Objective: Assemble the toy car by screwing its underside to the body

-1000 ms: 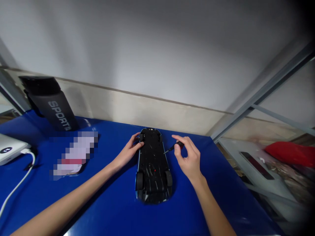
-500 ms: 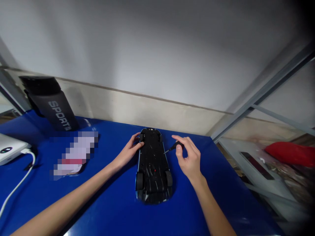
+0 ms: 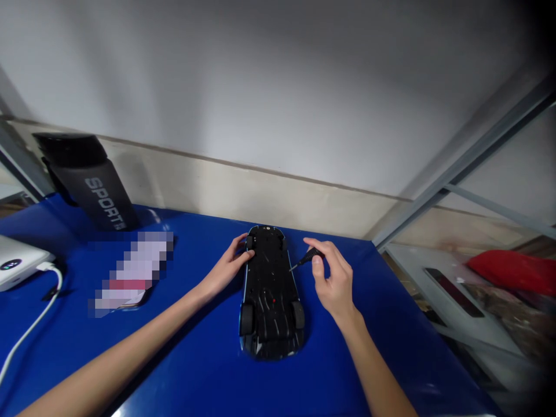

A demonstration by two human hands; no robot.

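Note:
A toy car (image 3: pixel 273 284) lies upside down on the blue table, its black underside and wheels facing up. My left hand (image 3: pixel 228 267) grips its left edge near the far left wheel, with the thumb on the underside and the other fingers partly hidden beyond the side. To the right of the car, my right hand (image 3: pixel 333 275) holds a small screwdriver (image 3: pixel 308 257) by its black handle, index finger stretched out. The screwdriver's thin metal tip points left at the car's right edge; whether it touches cannot be made out.
On the left stand a dark SPORT bottle (image 3: pixel 93 185), a blurred-out flat object (image 3: pixel 139 266) and a white power bank (image 3: pixel 21 263) with a white cable (image 3: pixel 41 315). A wall borders the blue table (image 3: pixel 182 359) behind. Beyond its right edge, a shelf holds a red item (image 3: pixel 512 271).
Almost nothing differs. My right hand and the screwdriver have shifted very slightly; the car and my left hand stay in place.

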